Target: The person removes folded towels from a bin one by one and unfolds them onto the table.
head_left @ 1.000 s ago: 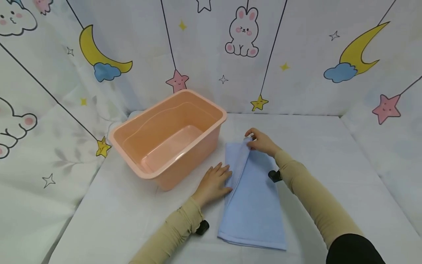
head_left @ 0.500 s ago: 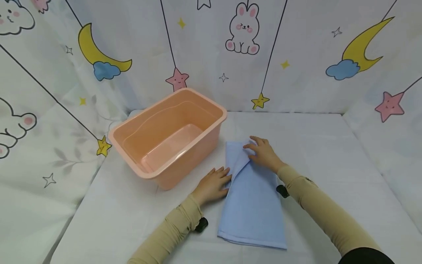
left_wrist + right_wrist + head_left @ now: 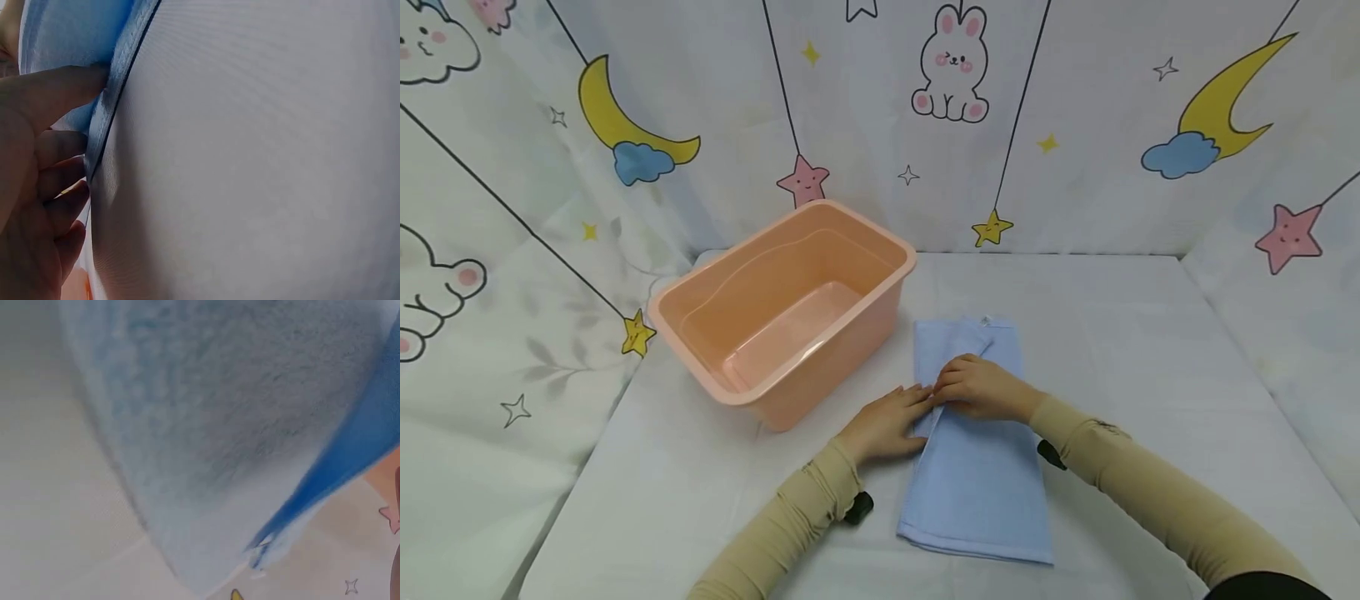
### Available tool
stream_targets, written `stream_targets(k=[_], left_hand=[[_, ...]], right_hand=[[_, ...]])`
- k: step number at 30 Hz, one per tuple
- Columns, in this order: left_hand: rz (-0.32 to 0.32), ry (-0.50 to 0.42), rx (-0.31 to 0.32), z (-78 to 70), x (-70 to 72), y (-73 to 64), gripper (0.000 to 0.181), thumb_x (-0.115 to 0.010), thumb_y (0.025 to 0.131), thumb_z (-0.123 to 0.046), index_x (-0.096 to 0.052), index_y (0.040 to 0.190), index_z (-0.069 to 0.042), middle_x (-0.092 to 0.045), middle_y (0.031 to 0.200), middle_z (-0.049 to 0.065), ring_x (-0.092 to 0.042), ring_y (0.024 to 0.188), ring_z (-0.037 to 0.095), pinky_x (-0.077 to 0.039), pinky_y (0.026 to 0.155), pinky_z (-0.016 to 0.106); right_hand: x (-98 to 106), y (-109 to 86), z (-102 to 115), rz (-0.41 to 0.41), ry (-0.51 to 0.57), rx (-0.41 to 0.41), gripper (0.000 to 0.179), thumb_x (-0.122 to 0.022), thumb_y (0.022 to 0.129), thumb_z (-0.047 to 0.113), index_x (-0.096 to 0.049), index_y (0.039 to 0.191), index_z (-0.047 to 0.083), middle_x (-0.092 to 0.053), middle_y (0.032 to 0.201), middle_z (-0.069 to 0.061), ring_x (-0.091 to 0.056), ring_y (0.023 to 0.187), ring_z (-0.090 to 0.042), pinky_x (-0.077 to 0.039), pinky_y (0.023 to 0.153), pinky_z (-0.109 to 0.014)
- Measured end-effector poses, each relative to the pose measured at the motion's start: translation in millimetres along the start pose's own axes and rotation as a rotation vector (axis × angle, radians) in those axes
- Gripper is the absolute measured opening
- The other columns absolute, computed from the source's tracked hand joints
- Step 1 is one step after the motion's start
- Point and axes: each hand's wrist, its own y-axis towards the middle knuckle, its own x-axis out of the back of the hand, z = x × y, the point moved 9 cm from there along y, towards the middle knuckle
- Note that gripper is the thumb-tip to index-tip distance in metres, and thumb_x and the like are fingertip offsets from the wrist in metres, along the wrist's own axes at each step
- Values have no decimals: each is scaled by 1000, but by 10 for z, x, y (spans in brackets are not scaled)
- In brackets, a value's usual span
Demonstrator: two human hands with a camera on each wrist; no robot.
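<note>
A light blue towel [image 3: 977, 492] lies folded lengthwise on the table, with a flap turned over along its left part. My left hand [image 3: 886, 423] rests on the towel's left edge with its fingers extended; in the left wrist view its thumb touches the towel's hem [image 3: 103, 119]. Just beyond those fingertips, my right hand [image 3: 988, 390] pinches the edge of the flap with curled fingers. Close up, the towel [image 3: 219, 394] fills much of the right wrist view, and the pinching fingertips are hidden there. A small tag [image 3: 986, 321] shows at the towel's far end.
A peach plastic basin [image 3: 850, 354] stands left of the towel, near the left hand. White cloth covers the table [image 3: 1120, 350]. Behind it hangs a curtain [image 3: 865, 108] printed with moons, stars and a rabbit.
My right hand has come from the towel's far end toward me and left, down along the flap to beside the left hand. The flap's far corner now lies further right. The left hand stays nearly still.
</note>
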Motion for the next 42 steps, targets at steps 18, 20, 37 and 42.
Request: stream_targets(k=[18,20,37,42], left_hand=[[19,-22,11,3,-10,-33,67,-55,89,-45,-37,143,-10,-31,152,4,-28,142,19,-23,116,38],[27,-26,17,7,-20,-32,67,-55,90,-46,-35,144,-11,-30,153,4,-26,142,19,-22,116,38],[42,-20,21,2,-28,-27,68,-53,90,-47,-34,145,-12,-27,154,4,-23,143,19,-20,117,38],[37,-39,18,3,-36,-37,67,-52,91,-47,-34,145,-11,-27,154,5,-23,143,20,-20,117,39]], right_hand=[[98,-646,18,-5,90,-140,26,-74,71,1,-69,93,14,-67,98,-3,-64,92,-18,-53,76,-29],[94,-704,30,-22,65,-118,24,-76,70,6,-69,91,15,-65,98,-4,-62,92,-19,-52,76,-30],[386,-1365,-48,-148,33,-126,35,-45,97,35,-72,92,14,-69,102,-5,-58,106,-28,-24,109,-10],[465,-1548,-31,-205,6,-88,33,-47,97,31,-73,94,12,-70,100,-9,-57,114,-21,-28,109,-12]])
